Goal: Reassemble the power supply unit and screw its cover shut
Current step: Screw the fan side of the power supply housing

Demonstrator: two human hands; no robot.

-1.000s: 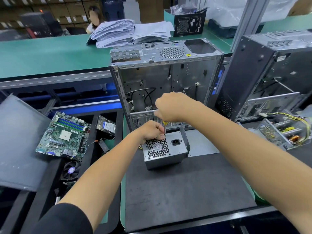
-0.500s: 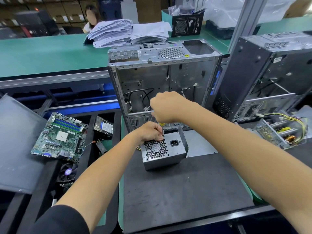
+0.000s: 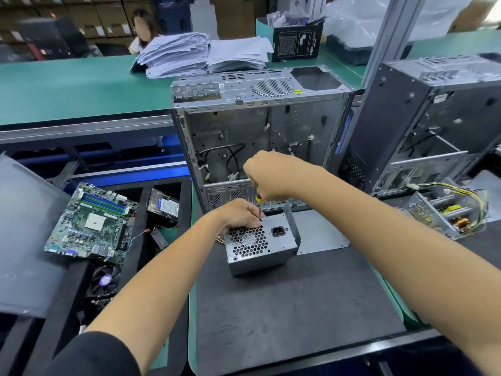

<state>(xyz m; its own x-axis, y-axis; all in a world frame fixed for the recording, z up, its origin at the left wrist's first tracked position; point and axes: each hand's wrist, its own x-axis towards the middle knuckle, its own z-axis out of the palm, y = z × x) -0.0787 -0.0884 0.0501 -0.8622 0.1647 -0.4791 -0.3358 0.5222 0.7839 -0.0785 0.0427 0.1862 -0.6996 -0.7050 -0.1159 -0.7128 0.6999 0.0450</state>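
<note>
PSU [image 3: 260,246] sits on the black mat [image 3: 298,308] in front of the open case [image 3: 260,131], fan grille and power socket facing the camera. Cover looks to be on the box already, so I'd call reassembly mostly done and screwing in progress. Right hand [image 3: 271,173] is fisted round the screwdriver [image 3: 259,206] handle, shaft vertical, tip at the PSU's top rear edge. Left hand [image 3: 240,214] rests on top of the PSU with fingers curled at the tip, apparently steadying the screw or bit; can't tell which. Screw itself is too small to see, and I can't tell how many screws are in or left. Containers: case holds only loose cables, no boards. Black tray [image 3: 141,191] on the left holds a motherboard [image 3: 93,222], a hard drive [image 3: 164,206] and a fan [image 3: 104,280]. A 2nd PSU [image 3: 444,213] lies open to the right, wiring exposed.
</note>
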